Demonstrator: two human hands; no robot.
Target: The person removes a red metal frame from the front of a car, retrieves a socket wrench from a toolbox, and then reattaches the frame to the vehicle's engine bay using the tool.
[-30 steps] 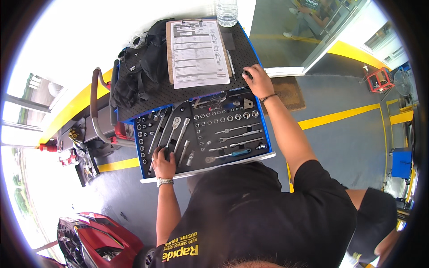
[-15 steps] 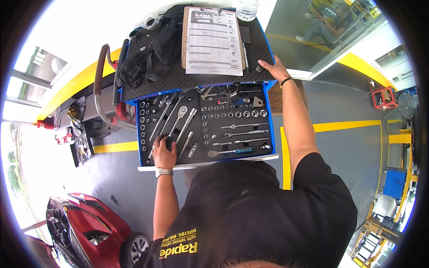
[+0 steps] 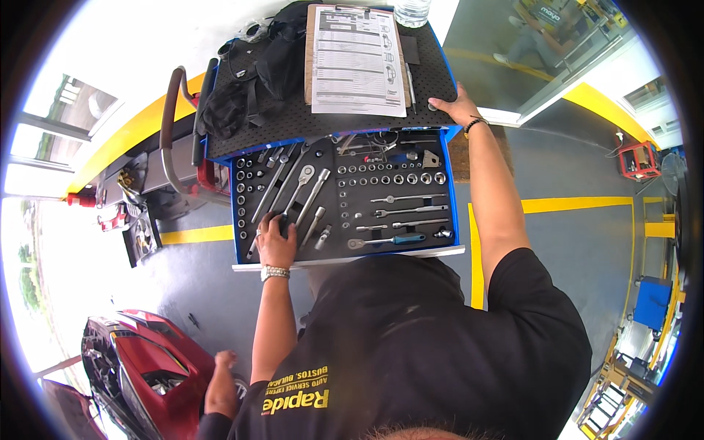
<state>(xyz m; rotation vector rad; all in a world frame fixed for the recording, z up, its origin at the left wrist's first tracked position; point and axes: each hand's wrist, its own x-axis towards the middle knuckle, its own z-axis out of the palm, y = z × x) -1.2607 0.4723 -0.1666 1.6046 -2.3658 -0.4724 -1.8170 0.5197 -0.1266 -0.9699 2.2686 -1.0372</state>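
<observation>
My left hand (image 3: 276,243) reaches into the open drawer (image 3: 345,258) of a blue tool cart (image 3: 279,126). Its thumb and fingers close round the dark handle of a ratchet wrench (image 3: 306,174), which still lies in the foam. Beside the ratchet are a long extension bar (image 3: 314,196) and a shorter one (image 3: 312,226). My right hand (image 3: 460,110) grips the right edge of the cart top, thumb on the perforated surface by a small round metal piece; its other fingers are partly hidden. The drawer also holds rows of sockets (image 3: 398,179) and a blue-handled ratchet (image 3: 408,238).
A clipboard with a printed form (image 3: 356,66), a black bag (image 3: 275,70) and a water bottle (image 3: 412,12) sit on the cart. A side handle (image 3: 167,121) sticks out left. Behind at lower left are a co-worker's arm (image 3: 220,385) and red car parts (image 3: 150,352).
The view has shifted slightly, so the cart appears a little higher and further right. A co-worker's forearm and hand have come in at lower left. My hands keep their places on the cart.
</observation>
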